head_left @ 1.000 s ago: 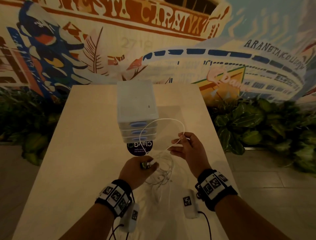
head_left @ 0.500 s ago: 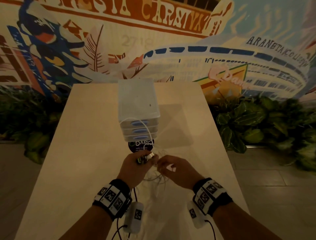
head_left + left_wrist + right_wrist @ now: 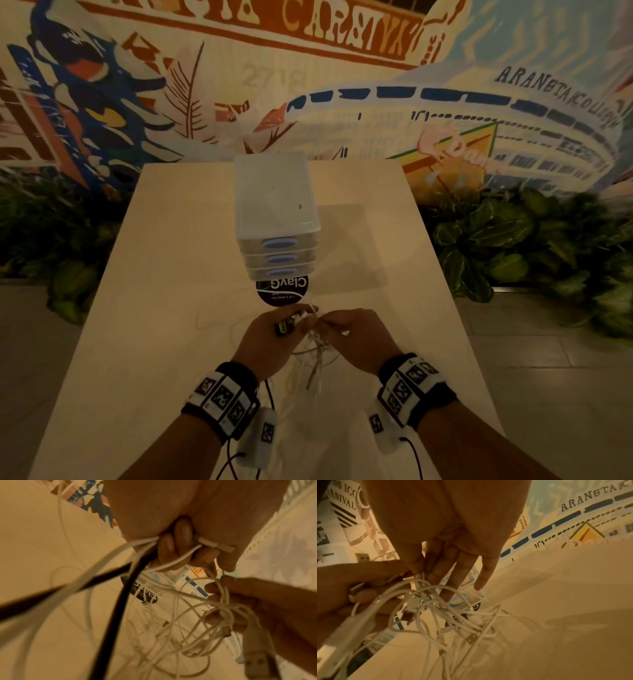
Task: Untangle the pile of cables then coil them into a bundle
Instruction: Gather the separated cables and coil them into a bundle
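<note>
A tangle of thin white cables (image 3: 317,353) hangs between my two hands above the table's near end, its loops (image 3: 202,626) (image 3: 447,615) crossing over one another with several plugs among them. My left hand (image 3: 270,337) grips a bunch of the cables with its fingers curled round them; a white plug (image 3: 214,545) sticks out of the fist. My right hand (image 3: 356,335) meets it from the right and pinches strands of the cables (image 3: 419,577) between thumb and forefinger, its other fingers held straight. A black cord (image 3: 120,601) runs across the left wrist view.
A small white plastic drawer unit (image 3: 275,212) with blue handles stands mid-table beyond my hands, with a round black sticker (image 3: 281,291) before it. The pale table (image 3: 154,308) has edges on both sides. Leafy plants (image 3: 513,246) and a painted wall lie beyond.
My right hand, which held a wide cable loop up to the right, has come down and left to meet my left hand. The raised loop has collapsed into the tangle.
</note>
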### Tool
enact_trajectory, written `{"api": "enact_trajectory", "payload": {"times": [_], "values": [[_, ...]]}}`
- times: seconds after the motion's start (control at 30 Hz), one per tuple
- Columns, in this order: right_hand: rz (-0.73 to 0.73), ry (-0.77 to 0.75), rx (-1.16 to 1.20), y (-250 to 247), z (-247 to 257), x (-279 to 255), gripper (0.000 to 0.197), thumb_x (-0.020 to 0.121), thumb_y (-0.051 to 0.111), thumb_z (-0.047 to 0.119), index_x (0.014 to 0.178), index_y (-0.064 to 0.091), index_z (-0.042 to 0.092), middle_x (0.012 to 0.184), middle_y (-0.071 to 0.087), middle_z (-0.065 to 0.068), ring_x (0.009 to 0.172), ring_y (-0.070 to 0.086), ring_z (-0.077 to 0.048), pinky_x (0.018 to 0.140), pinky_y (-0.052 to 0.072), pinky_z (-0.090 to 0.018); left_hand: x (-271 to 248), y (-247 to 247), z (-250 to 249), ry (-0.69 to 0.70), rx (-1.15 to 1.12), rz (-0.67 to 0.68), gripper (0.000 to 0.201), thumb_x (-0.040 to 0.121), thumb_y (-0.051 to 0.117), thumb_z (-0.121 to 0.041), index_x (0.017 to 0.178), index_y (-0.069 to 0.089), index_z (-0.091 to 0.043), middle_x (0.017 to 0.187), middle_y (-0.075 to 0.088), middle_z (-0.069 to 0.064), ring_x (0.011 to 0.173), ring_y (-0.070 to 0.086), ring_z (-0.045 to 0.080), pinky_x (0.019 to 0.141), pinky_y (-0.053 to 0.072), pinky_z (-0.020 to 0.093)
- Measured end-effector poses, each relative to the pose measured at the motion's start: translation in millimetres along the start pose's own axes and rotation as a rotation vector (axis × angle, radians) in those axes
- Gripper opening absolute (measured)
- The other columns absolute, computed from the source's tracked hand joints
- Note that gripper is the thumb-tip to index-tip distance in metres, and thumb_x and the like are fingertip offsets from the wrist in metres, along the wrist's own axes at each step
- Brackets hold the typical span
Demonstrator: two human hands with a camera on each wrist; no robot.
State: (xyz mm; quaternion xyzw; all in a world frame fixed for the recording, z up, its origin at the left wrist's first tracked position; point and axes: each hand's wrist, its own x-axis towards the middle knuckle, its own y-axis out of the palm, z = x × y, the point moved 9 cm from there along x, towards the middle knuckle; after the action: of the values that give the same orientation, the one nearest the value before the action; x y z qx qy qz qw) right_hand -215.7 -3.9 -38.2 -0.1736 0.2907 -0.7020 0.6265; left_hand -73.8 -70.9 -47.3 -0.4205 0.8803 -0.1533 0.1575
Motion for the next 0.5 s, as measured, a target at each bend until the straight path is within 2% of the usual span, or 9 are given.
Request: {"api": "enact_trajectory", "payload": {"times": [0.03, 0.1, 0.17, 0.23, 0.27, 0.33, 0.43, 0.5], "values": [[-0.01, 0.018, -0.012, -1.5, -1.3, 1.0, 0.032, 0.098, 0.06, 0.046, 0.085, 0.079, 0.023, 0.077, 0.075, 0.004, 0.076, 0.068, -0.008, 0.073, 0.051, -0.025, 0.1, 2.5, 2.4, 0.0, 0.058, 0.02, 0.029, 0.089, 0.06, -0.056, 0.11, 0.073, -0.04, 0.102, 0.073, -0.024, 0.097, 0.065, -0.004, 0.086, 0.051, 0.022], [0.005, 0.1, 0.03, 0.2, -10.3, 2.6, 0.029, 0.095, 0.064, 0.036, 0.077, 0.077, 0.018, 0.072, 0.072, -0.004, 0.071, 0.066, -0.016, 0.072, 0.051, -0.034, 2.0, 4.7, 1.2, 0.033, 0.202, 0.04, 0.031, 0.089, 0.052, -0.064, 0.105, 0.069, -0.043, 0.092, 0.071, -0.019, 0.084, 0.064, 0.001, 0.076, 0.051, 0.024], [0.02, 0.203, 0.169, 2.9, -23.1, 2.0, 0.024, 0.093, 0.065, 0.031, 0.076, 0.079, 0.023, 0.076, 0.075, 0.001, 0.076, 0.069, -0.012, 0.076, 0.053, -0.031, 3.5, 9.1, 2.9, 0.063, 0.292, 0.084, 0.03, 0.093, 0.048, -0.064, 0.094, 0.062, -0.037, 0.079, 0.065, -0.01, 0.072, 0.06, 0.007, 0.066, 0.047, 0.027], [0.018, 0.239, 0.277, 2.3, -29.7, 3.1, 0.024, 0.096, 0.063, 0.031, 0.079, 0.08, 0.033, 0.082, 0.077, 0.008, 0.081, 0.071, -0.006, 0.081, 0.054, -0.025, 2.1, 15.0, 2.5, 0.072, 0.366, 0.137, 0.034, 0.096, 0.046, -0.062, 0.085, 0.056, -0.032, 0.07, 0.057, -0.004, 0.066, 0.055, 0.01, 0.06, 0.041, 0.027], [0.015, 0.227, 0.281, 0.5, -29.3, 5.3, 0.024, 0.099, 0.061, 0.031, 0.085, 0.08, 0.035, 0.085, 0.077, 0.011, 0.082, 0.071, -0.006, 0.081, 0.053, -0.023, 1.0, 16.7, 3.1, 0.073, 0.397, 0.147, 0.034, 0.097, 0.048, -0.06, 0.082, 0.054, -0.03, 0.068, 0.055, -0.003, 0.065, 0.054, 0.011, 0.061, 0.041, 0.028], [0.003, 0.198, 0.274, -2.6, -27.6, 10.0, 0.025, 0.103, 0.055, 0.029, 0.094, 0.077, 0.031, 0.088, 0.076, 0.012, 0.078, 0.072, -0.009, 0.073, 0.052, -0.02, 0.7, 16.8, 6.9, 0.062, 0.44, 0.126, 0.029, 0.097, 0.052, -0.055, 0.08, 0.052, -0.032, 0.069, 0.056, -0.005, 0.067, 0.054, 0.011, 0.064, 0.044, 0.031], [-0.097, 0.219, 0.384, -11.2, -30.8, 14.4, 0.024, 0.107, 0.047, 0.025, 0.097, 0.069, 0.02, 0.084, 0.075, 0.0, 0.072, 0.073, -0.023, 0.065, 0.055, -0.029, 3.4, 12.6, 14.4, 0.013, 0.422, 0.075, 0.026, 0.098, 0.052, -0.052, 0.077, 0.049, -0.037, 0.071, 0.058, -0.004, 0.068, 0.056, 0.012, 0.065, 0.047, 0.033], [-0.162, 0.263, 0.49, -17.6, -33.1, 14.4, 0.023, 0.108, 0.044, 0.023, 0.1, 0.063, 0.013, 0.077, 0.074, -0.005, 0.068, 0.073, -0.029, 0.06, 0.057, -0.033, 5.8, 9.6, 16.7, -0.021, 0.407, 0.056, 0.019, 0.1, 0.051, -0.05, 0.089, 0.057, -0.035, 0.079, 0.062, -0.004, 0.074, 0.059, 0.015, 0.071, 0.05, 0.036]]}}
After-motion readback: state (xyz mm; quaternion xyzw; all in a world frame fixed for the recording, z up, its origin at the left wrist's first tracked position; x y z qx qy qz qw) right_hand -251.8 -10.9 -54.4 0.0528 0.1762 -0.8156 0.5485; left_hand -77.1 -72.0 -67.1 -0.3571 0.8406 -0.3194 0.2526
